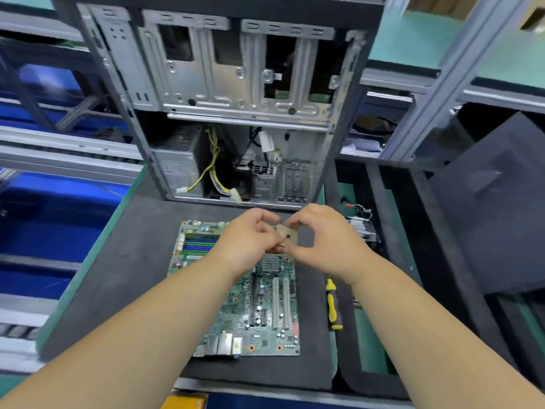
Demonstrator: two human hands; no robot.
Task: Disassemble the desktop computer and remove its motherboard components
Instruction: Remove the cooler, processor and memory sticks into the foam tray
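Note:
A green motherboard [259, 314] lies flat on the dark foam mat [132, 276], out of the case. Above its far half, my left hand [250, 240] and my right hand [321, 237] both pinch a small square processor chip [288, 237] by its edges, its gold contact side facing me. The chip is lifted off the board. Blue and green memory slots [200, 245] show at the board's far left. The open grey computer case [236, 113] stands behind the board with loose yellow and black cables [213, 172] inside.
A yellow and black screwdriver [332, 305] lies on the mat right of the board. A finned heatsink with wires [361, 228] sits beyond my right hand. A dark case panel [495, 208] leans at the right. Blue bins [59, 225] are on the left.

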